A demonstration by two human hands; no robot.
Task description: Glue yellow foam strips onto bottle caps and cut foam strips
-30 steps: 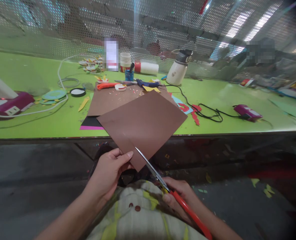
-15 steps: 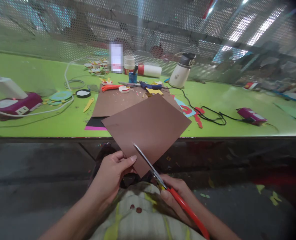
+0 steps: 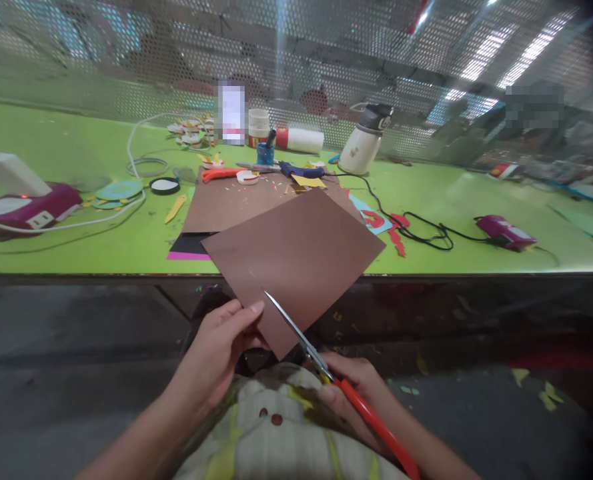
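Observation:
A brown sheet of paper (image 3: 296,250) is held tilted in front of me, its far part over the table edge. My left hand (image 3: 223,340) pinches its near left edge, thumb on top and fingers underneath. In my right hand (image 3: 353,383) are red-handled scissors (image 3: 371,417), with the fingers wrapped around the handle. The upper blade lies across the near corner of the sheet, its tip pointing up and left beside my left thumb. The lower blade is hidden, so I cannot tell how far apart the blades are.
On the green table (image 3: 441,220) lie another brown sheet (image 3: 211,207) with scraps, a blue glue gun (image 3: 301,171), an orange-handled tool (image 3: 221,174) and a black cord (image 3: 426,230). Behind stand a white bottle (image 3: 360,147) and a blue jar (image 3: 265,153). Purple power blocks (image 3: 506,231) sit at the sides.
My left hand and the near corner of the sheet have shifted slightly left. The scissors' tip has moved a little left and down over the paper. Both hands keep their grip.

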